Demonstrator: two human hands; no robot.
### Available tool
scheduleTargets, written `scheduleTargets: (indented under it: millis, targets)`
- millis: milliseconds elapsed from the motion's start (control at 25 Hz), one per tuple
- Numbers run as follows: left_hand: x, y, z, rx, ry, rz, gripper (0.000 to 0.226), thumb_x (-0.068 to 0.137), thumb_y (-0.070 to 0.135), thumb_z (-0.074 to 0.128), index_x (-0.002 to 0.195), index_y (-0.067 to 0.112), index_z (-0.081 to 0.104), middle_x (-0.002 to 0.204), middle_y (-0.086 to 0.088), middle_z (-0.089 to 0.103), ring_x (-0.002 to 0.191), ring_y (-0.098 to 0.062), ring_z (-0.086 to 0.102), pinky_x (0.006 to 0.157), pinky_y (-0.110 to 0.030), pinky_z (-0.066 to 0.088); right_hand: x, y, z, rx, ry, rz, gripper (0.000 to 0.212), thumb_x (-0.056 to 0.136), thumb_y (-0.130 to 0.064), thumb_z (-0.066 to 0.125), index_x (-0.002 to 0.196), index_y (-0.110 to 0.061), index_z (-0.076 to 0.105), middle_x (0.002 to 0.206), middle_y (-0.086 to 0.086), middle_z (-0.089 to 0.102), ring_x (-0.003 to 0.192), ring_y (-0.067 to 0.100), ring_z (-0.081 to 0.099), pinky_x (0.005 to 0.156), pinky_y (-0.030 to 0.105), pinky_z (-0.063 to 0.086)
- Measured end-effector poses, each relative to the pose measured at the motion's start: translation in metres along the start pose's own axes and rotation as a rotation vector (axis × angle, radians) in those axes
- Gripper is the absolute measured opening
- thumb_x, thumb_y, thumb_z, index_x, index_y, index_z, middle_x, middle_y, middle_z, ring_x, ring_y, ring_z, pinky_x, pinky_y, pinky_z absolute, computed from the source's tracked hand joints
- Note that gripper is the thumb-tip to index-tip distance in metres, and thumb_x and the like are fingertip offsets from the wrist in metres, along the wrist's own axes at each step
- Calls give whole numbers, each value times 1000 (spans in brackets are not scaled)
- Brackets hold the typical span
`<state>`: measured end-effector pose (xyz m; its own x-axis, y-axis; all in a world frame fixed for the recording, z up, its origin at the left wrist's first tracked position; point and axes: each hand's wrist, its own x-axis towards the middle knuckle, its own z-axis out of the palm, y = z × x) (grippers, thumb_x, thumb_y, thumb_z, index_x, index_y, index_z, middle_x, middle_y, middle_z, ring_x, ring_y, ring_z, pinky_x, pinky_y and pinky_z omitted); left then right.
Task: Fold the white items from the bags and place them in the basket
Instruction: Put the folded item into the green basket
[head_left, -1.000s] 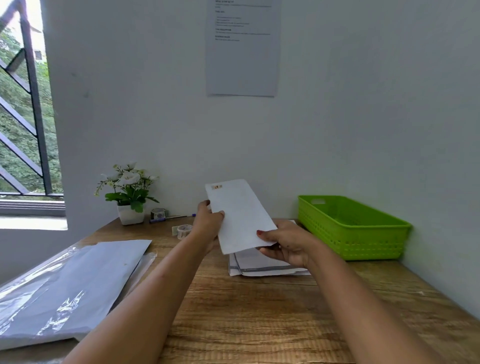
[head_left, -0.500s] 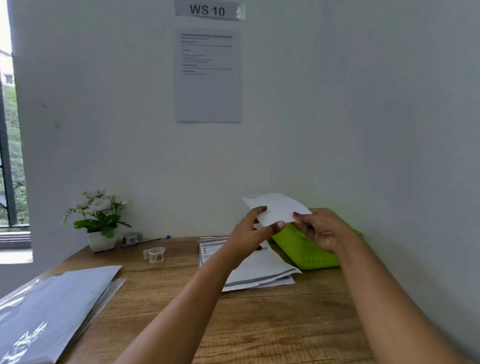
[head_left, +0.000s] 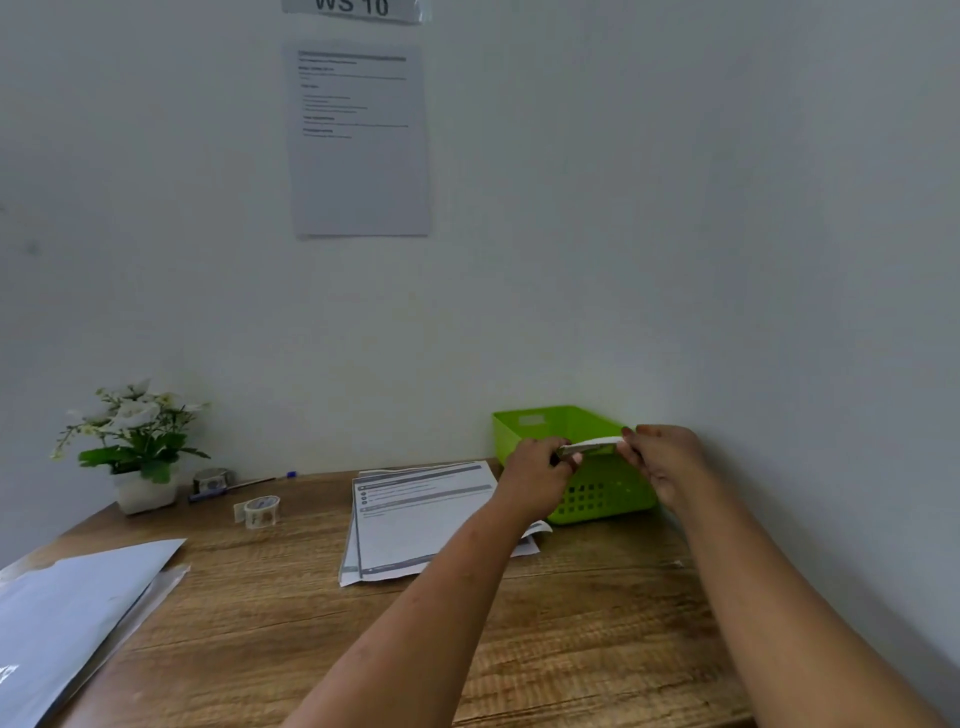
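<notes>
A folded white paper (head_left: 593, 445) lies nearly flat and edge-on over the green basket (head_left: 524, 431) at the back right corner of the desk. My left hand (head_left: 535, 475) pinches its left end and my right hand (head_left: 662, 460) pinches its right end. The paper sits at about the height of the basket's rim. Whatever the basket holds is hidden behind my hands. Clear plastic bags with white sheets inside (head_left: 72, 618) lie at the left front of the desk.
A stack of printed sheets (head_left: 415, 514) lies mid-desk, left of the basket. A potted white flower (head_left: 132, 447), tape rolls (head_left: 262, 511) and a pen (head_left: 239, 486) stand along the back left. Walls close the desk at the back and the right.
Both hands carried the paper right and down from mid-air to the basket's rim. It turned from facing me to flat. The view swung right and up.
</notes>
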<state>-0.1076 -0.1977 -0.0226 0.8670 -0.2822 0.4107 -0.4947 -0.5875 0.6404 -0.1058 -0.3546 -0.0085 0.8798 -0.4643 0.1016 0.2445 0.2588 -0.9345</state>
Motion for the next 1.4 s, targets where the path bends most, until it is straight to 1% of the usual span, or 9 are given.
scheduleTargets:
  millis: [120,360,480,600,720,840,960,1120,1400]
  targets:
    - [3,-5,4,-5,-1,-5,47,94,36,53,137,15,48,127,-14,45,120,-26,45,96,-27,34,4,6,2,105,-1,-41,28,90,5,55,117,3,51,85,8,50,67,16,61,47,9,52]
    - [-3,-35,-8,-7,63,-19,57,89,33,62,140,19,41,134,-11,38,127,-26,40,108,-40,34,4,23,-1,-513,215,-255,28,76,1,71,101,-9,66,122,18,53,94,33,64,88,43,54]
    - [-10,-57,-34,109,131,-68,57,87,33,64,138,21,42,136,-11,36,130,-29,35,110,-39,30,-21,12,22,-833,231,-476,15,84,-12,65,99,-13,65,112,12,56,97,30,61,86,34,48]
    - [-25,-88,-73,211,227,-175,56,88,34,62,138,23,41,143,-11,29,132,-30,29,110,-37,25,-43,11,69,-863,4,-637,8,84,-16,64,91,-15,67,94,6,65,90,23,60,71,25,41]
    - [-40,-132,-114,329,176,-323,58,89,34,61,140,20,37,147,-10,31,134,-28,32,110,-37,27,-54,31,116,-925,-373,-521,12,81,-17,67,93,-15,70,93,5,69,90,20,63,72,23,43]
    - [-50,-158,-138,511,22,-346,57,92,32,56,143,16,34,149,-8,36,136,-25,34,110,-35,27,-52,59,149,-1089,-567,-483,26,82,-22,67,108,-17,69,117,6,66,111,20,59,95,29,45]
    - [-54,-177,-143,556,-189,-316,57,98,36,44,148,18,26,155,-6,27,140,-24,28,114,-34,22,-45,91,163,-1352,-697,-497,51,89,-39,59,136,-24,48,149,4,40,138,22,35,114,36,28]
    - [-42,-198,-140,584,-352,-341,56,101,42,27,151,18,18,159,-4,16,146,-23,15,119,-40,10,-36,127,165,-1682,-758,-392,69,89,-68,30,150,-40,11,161,-1,5,148,29,5,119,48,6]
    - [-40,-207,-132,622,-343,-386,57,100,45,21,151,20,13,160,-2,10,147,-23,6,118,-50,8,-42,119,165,-1667,-765,-213,65,91,-65,26,148,-33,25,159,4,20,145,27,20,118,46,18]
